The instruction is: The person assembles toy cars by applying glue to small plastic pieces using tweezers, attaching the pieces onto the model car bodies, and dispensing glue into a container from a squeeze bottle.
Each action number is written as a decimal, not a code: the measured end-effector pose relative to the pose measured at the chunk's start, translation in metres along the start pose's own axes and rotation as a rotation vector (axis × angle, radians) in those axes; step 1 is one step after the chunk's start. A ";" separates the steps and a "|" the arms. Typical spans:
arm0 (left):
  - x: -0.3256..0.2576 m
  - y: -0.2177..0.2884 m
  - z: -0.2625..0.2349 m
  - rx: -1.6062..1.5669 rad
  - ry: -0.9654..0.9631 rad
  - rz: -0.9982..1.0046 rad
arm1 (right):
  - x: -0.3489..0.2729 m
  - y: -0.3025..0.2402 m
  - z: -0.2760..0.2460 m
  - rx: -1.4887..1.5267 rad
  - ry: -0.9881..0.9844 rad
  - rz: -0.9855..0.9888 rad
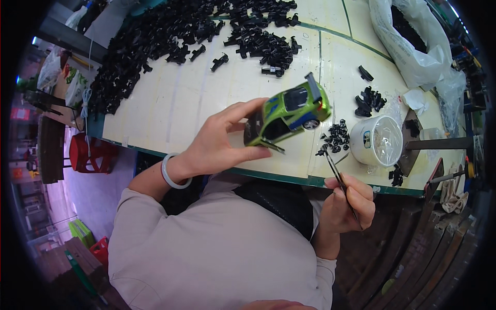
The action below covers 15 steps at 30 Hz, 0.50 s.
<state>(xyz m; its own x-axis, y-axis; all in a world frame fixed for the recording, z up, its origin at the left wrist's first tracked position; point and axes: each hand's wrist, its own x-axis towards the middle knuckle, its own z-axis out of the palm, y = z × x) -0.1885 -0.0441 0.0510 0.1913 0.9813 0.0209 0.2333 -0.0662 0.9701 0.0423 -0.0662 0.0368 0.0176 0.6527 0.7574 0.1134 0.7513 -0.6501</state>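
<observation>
Across the upper left of the frame, a big heap of black plastic parts (170, 36) covers the pale worktable (196, 98). At centre the left hand (219, 147), wrist bent back, pinches a green toy car (289, 114) by its front end. Lower right, the right hand (349, 204) is closed on tweezers (336, 173), their tip at a small pile of black pieces (337, 137) beside a white cup (381, 140). It looks like a part-picking step; the next move calls for a fine grip on one piece.
</observation>
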 end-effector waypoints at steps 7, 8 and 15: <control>-0.001 -0.007 0.009 0.063 -0.061 0.043 | 0.002 0.004 0.002 -0.023 -0.135 -0.037; -0.001 -0.008 0.009 0.050 -0.065 0.041 | 0.004 0.004 0.004 -0.039 -0.174 -0.059; -0.003 -0.010 0.009 0.024 -0.082 0.044 | 0.011 0.013 0.013 -0.022 -0.257 -0.108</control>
<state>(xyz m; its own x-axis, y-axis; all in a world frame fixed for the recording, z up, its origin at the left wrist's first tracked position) -0.1832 -0.0480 0.0390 0.2786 0.9595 0.0429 0.2455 -0.1143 0.9626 0.0314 -0.0487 0.0358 -0.2483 0.5740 0.7803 0.1222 0.8176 -0.5626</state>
